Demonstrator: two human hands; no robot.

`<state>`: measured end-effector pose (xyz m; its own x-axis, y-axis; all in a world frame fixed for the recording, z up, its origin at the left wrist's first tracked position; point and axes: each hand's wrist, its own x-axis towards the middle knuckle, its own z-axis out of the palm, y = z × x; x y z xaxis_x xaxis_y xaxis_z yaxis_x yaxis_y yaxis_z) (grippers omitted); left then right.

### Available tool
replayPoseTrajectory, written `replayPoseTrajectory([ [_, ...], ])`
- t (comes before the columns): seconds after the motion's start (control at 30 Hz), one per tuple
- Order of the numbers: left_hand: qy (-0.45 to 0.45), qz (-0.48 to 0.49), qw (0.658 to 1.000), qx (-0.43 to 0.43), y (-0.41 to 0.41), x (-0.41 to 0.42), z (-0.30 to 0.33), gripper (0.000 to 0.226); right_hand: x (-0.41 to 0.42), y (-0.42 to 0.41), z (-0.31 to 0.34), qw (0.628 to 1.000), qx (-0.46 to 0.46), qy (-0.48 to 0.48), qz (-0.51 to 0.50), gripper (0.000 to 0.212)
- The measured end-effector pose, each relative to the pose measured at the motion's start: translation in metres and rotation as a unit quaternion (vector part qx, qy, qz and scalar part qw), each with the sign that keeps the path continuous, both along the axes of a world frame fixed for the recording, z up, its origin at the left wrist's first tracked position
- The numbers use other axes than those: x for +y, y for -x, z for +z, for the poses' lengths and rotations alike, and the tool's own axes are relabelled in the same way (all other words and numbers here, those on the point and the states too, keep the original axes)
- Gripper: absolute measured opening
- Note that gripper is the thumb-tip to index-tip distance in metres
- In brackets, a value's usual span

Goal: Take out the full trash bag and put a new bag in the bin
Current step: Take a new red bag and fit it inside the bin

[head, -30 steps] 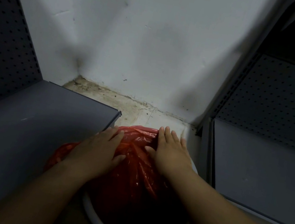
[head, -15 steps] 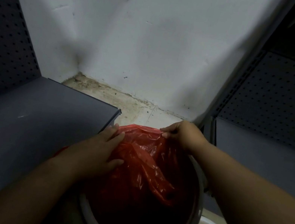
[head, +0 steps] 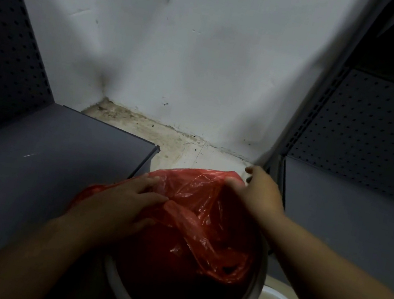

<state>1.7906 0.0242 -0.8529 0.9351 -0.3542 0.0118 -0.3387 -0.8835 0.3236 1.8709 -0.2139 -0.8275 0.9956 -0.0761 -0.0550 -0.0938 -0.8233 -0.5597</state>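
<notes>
Head view: left hand (head: 120,204) flat on red bag (head: 204,219), right hand (head: 259,194) pinching it.

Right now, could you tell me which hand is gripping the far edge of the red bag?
The right hand; it pinches the red bag at its far edge, while the left hand lies flat on top.

The red trash bag (head: 207,219) is thin, glossy plastic film, crinkled and creased, catching small highlights along its folds and translucent where it stretches near the top edge. The round bin (head: 257,286) beneath it has a smooth, pale plastic-looking rim with a dull sheen. The grey shelf (head: 38,163) at left is smooth and matt, apparently painted metal, backed by a dark perforated panel (head: 367,132). The white wall (head: 183,41) is matt, scuffed paint; the floor (head: 178,143) is pale, rough and stained.
</notes>
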Motion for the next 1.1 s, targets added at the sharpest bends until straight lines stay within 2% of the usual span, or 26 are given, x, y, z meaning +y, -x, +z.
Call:
replayPoseTrajectory([
  [0.07, -0.008, 0.012, 1.000, 0.009, 0.000, -0.001, 0.000, 0.053, -0.006, 0.019, -0.003, 0.999, 0.035, 0.029, 0.024, 0.081],
  [0.1, -0.011, 0.018, 1.000, 0.010, 0.001, -0.002, 0.000, 0.053, -0.011, 0.026, -0.007, 0.998, 0.039, 0.044, 0.026, 0.081],
  [0.27, -0.031, 0.028, 0.999, 0.019, 0.004, -0.004, 0.002, 0.052, -0.030, 0.043, -0.013, 0.996, 0.019, 0.082, 0.018, 0.036],
  [0.43, -0.015, 0.018, 1.000, 0.006, 0.010, -0.001, 0.010, 0.046, -0.038, 0.032, -0.004, 0.997, 0.053, 0.043, 0.030, 0.028],
  [0.5, 0.009, 0.012, 1.000, -0.007, 0.015, -0.001, 0.015, 0.040, -0.044, 0.026, 0.000, 0.995, 0.095, -0.016, 0.002, 0.026],
  [0.53, 0.027, 0.005, 1.000, -0.014, 0.017, -0.001, 0.019, 0.036, -0.047, 0.024, 0.001, 0.988, 0.129, -0.077, -0.027, 0.026],
  [0.63, 0.062, -0.028, 0.997, -0.028, 0.026, -0.003, 0.032, 0.036, -0.059, 0.022, 0.003, 0.937, 0.208, -0.255, -0.118, 0.020],
  [0.7, 0.056, -0.041, 0.997, -0.034, 0.032, -0.004, 0.038, 0.031, -0.064, 0.021, -0.003, 0.930, 0.205, -0.267, -0.148, 0.014],
  [0.8, 0.037, -0.083, 0.996, -0.022, 0.047, -0.006, 0.048, 0.030, -0.063, 0.023, -0.016, 0.942, 0.173, -0.235, -0.164, 0.014],
  [0.9, -0.023, -0.151, 0.988, -0.012, 0.064, -0.013, 0.054, 0.024, -0.064, 0.022, -0.026, 0.971, 0.140, -0.136, -0.136, 0.027],
  [0.93, -0.043, -0.164, 0.986, 0.007, 0.069, -0.014, 0.055, 0.031, -0.063, 0.024, -0.024, 0.980, 0.117, -0.105, -0.120, 0.027],
  [1.0, -0.032, -0.177, 0.982, 0.054, 0.077, -0.017, 0.053, 0.065, -0.060, 0.032, -0.014, 0.995, 0.027, -0.055, -0.084, 0.022],
  [1.07, 0.038, -0.146, 0.984, 0.096, 0.082, -0.020, 0.051, 0.093, -0.056, 0.046, 0.003, 0.993, -0.114, -0.010, -0.040, 0.025],
  [1.1, 0.067, -0.103, 0.986, 0.116, 0.082, -0.018, 0.046, 0.102, -0.052, 0.055, 0.011, 0.980, -0.196, -0.002, 0.018, 0.018],
])
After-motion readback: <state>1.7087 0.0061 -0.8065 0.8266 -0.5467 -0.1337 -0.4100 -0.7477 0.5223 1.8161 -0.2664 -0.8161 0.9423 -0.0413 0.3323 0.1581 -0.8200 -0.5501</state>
